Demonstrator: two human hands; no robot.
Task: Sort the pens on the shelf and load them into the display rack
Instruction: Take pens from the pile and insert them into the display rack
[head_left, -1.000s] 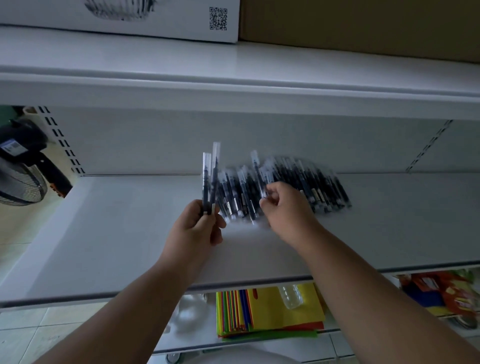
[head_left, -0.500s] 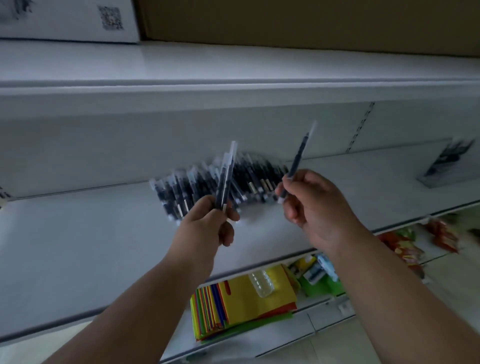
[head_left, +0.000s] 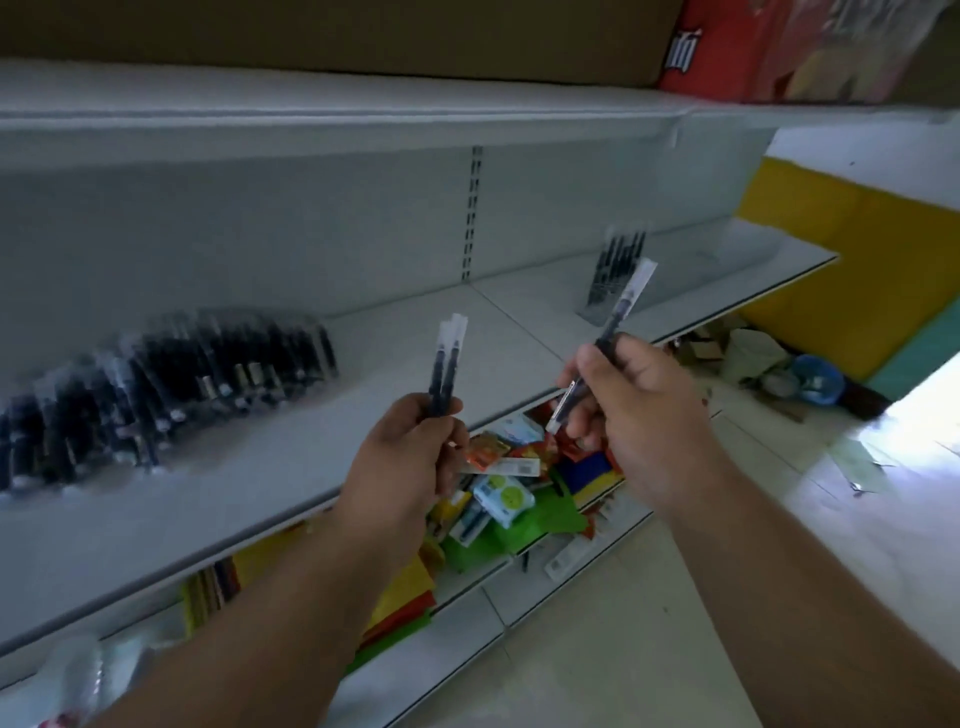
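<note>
Head view: left hand grips two wrapped pens upright; right hand pinches one pen mid-barrel — the pile lies far left on the shelf, the display rack far right. Likely light, stiff, slick-sleeved — best held mid-barrel.

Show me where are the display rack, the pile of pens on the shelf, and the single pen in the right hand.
display rack (head_left: 615, 278): head view, on the pens standing in it.
pile of pens (head_left: 171, 389): head view, middle of the pile.
single pen (head_left: 623, 304): head view, upper barrel above the right hand (head_left: 641, 415).
</note>
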